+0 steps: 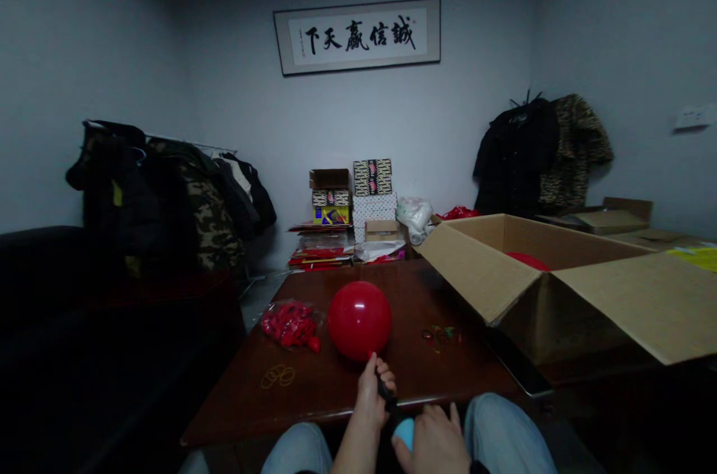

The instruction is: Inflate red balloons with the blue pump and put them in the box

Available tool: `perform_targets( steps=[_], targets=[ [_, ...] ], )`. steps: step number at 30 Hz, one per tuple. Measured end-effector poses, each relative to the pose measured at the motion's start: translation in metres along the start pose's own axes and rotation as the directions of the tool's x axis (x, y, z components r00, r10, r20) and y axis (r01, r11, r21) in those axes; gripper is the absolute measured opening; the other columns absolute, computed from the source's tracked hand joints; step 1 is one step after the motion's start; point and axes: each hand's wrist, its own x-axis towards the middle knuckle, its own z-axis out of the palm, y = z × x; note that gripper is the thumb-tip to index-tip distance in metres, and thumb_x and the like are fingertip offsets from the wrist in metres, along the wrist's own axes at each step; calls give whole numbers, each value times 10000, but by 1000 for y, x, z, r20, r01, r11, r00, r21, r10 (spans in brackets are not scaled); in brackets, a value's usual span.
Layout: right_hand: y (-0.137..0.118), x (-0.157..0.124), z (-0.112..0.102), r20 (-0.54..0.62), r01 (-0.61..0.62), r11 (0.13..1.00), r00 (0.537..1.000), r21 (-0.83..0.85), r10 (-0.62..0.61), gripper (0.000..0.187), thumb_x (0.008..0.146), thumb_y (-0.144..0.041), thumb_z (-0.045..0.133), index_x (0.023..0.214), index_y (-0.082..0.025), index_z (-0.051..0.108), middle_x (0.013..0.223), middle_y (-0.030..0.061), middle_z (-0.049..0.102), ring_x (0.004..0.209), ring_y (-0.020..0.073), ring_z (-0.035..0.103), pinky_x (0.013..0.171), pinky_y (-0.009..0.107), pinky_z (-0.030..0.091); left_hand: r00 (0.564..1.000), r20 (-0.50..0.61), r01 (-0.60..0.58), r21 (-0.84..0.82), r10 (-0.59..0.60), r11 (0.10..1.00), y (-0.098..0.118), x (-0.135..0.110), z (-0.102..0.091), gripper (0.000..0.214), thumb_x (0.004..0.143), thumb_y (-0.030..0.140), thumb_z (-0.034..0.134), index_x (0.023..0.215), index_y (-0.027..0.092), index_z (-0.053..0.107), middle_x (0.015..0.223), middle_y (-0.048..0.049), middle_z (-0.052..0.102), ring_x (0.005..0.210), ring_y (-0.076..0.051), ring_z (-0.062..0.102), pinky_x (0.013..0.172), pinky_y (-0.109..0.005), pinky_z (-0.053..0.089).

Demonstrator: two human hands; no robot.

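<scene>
My left fingers (369,375) are pinching a red balloon (359,317), likely light, fragile, safest by its neck (371,355); right fingers (432,418) gripping a pump (404,432) below it.

Open room between balloon (359,320) and carton (565,246)

I read this as an office or a shop's back room used partly for storage; I can't tell which. Framed calligraphy (358,37) hangs on the plain wall (235,86). In front of it I see stacked boxes (374,213), and a big open carton (485,272) sits right of the polished wood tabletop (417,295). Jackets (210,205) crowd a rail; a black coat (515,153) hangs opposite.
</scene>
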Motion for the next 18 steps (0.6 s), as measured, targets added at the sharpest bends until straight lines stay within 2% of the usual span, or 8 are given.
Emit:
perform_targets(
  steps=[3,6,9,12,15,18],
  targets=[
    [-12,14,-1,-20,-15,1000,1000,8,15,509,835,-456,375,994,-94,694,1052,198,677,1072,347,566,1041,599,244,999,-32,-4,115,8,993,-2,0,-4,298,861,340,550,634,178,448,481,45,414,361,-68,392,365,-181,303],
    [-15,20,11,-7,-24,999,1000,25,25,540,854,-477,344,1020,-94,685,1078,192,672,1094,348,558,1051,602,227,998,-57,8,175,2,985,2,0,-6,309,850,358,562,625,178,452,471,45,414,351,-64,367,364,-185,287],
    [-10,18,24,17,-28,995,1000,93,26,527,862,-484,334,1096,-138,654,1167,164,646,1176,326,515,1069,592,209,998,-55,-25,172,35,985,4,0,-6,316,834,394,577,633,181,456,465,53,402,346,-62,347,358,-184,259],
    [-2,13,28,45,-33,991,999,129,27,490,845,-476,358,1066,-158,660,1146,157,655,1167,307,526,1053,578,259,997,-51,-53,153,62,987,0,2,-4,318,830,401,577,635,185,449,463,56,398,346,-66,350,352,-184,250],
    [5,5,24,52,-22,996,999,92,18,476,821,-454,394,1035,-131,670,1148,184,649,1165,319,528,1052,586,258,996,-63,-61,106,68,993,-1,6,-1,323,856,380,547,629,190,416,455,73,364,330,-56,323,338,-167,209],
    [11,-4,23,52,-13,999,999,53,10,480,797,-446,438,1024,-95,673,1167,213,635,1174,336,522,1056,593,249,994,-64,-85,62,89,994,8,8,3,302,882,327,523,644,189,397,459,91,333,318,-38,299,334,-141,171]
  ],
)
